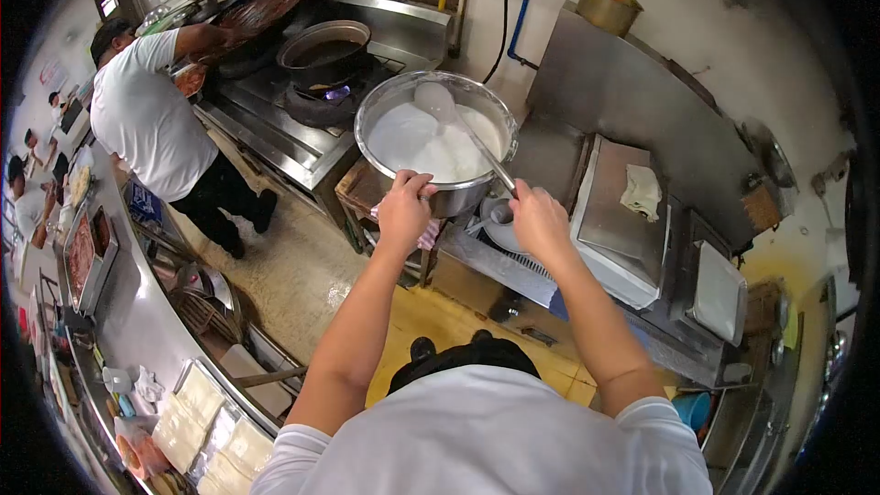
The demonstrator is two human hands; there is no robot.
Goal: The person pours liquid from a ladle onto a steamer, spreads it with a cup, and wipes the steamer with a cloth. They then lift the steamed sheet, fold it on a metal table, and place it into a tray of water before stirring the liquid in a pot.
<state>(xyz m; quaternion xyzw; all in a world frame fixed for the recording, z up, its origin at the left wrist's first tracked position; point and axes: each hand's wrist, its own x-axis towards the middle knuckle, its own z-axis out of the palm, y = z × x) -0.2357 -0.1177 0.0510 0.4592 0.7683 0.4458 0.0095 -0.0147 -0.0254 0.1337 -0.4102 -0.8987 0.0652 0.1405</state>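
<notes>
A large metal pot (469, 195) stands in front of me on a small wooden stand, with white contents (422, 142) inside, partly smooth and partly lumpy. My left hand (405, 213) is closed on the near rim of the pot. In my right hand (541, 220) is the handle of a long ladle (477, 139), which slants across the pot from the right rim. The ladle's round bowl rests at the far side over the white contents. A checked cloth (429, 235) hangs below the pot by my left hand.
At the left, a co-worker (156, 110) tilts a large wok (257, 18) by the stove. A dark pot (323, 55) sits over a lit burner. Right of me is a steel appliance (623, 211) with a folded cloth (641, 191). A long counter (147, 302) curves along the left, holding trays.
</notes>
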